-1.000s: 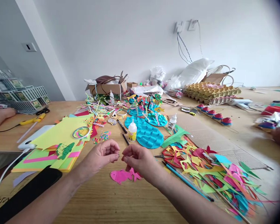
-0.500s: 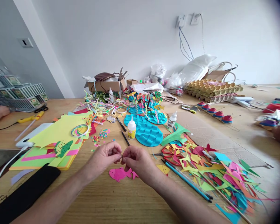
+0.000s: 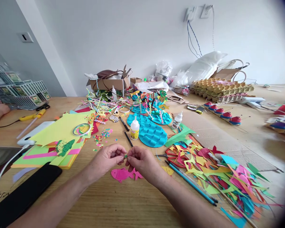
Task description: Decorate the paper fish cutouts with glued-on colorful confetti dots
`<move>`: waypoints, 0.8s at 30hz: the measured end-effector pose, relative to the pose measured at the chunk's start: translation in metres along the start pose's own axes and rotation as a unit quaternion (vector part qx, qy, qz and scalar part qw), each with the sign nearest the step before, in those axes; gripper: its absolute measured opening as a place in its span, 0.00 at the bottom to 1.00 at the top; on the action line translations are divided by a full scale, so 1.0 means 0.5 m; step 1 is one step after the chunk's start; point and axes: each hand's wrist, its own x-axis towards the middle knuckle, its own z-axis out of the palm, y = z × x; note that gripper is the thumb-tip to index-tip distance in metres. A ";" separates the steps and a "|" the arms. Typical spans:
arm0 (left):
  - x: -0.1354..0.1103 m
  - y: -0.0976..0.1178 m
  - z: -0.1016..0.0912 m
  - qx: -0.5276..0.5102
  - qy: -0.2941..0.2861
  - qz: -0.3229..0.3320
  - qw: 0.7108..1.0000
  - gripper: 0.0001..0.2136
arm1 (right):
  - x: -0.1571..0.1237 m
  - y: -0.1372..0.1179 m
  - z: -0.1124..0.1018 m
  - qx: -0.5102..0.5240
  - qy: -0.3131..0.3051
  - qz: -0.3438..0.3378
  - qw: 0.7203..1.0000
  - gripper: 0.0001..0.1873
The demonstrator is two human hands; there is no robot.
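Observation:
My left hand [image 3: 112,155] and my right hand [image 3: 140,160] meet fingertip to fingertip over the table. Between them is a tiny green piece [image 3: 125,156], perhaps paper, pinched by both hands. Just below lies a pink paper fish [image 3: 120,174] with a drawn eye and gill line, its tail end partly behind my right hand. A yellow paper fish [image 3: 168,171] shows beyond my right wrist. Ahead stand a glue bottle with a yellow label [image 3: 134,129] and a black pen [image 3: 128,139] lying beside it. Tiny coloured paper dots [image 3: 105,133] are scattered to the left.
Blue textured bases [image 3: 154,136] carry paper sea decorations at the back. Paper scraps [image 3: 237,180] and red-handled scissors [image 3: 174,158] lie right; yellow paper sheets [image 3: 59,129] and a black phone-like slab [image 3: 30,193] lie left. Another person's hand [image 3: 0,110] is at the far left.
The view has shifted slightly, so the background sits a little further right. My hands remain pinched together, and the green piece now shows between the fingertips.

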 end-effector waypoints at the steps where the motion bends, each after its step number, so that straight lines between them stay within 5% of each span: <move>1: -0.001 0.001 0.000 0.014 0.002 -0.003 1.000 0.07 | -0.001 -0.003 -0.001 0.000 0.001 0.003 1.000 0.03; 9: -0.006 -0.005 -0.002 0.180 0.001 0.034 0.983 0.06 | -0.012 -0.012 -0.002 -0.029 -0.006 -0.012 0.999 0.05; 24: -0.009 -0.015 0.003 0.173 0.010 0.040 0.984 0.05 | -0.011 -0.006 -0.002 -0.046 -0.020 -0.018 0.999 0.03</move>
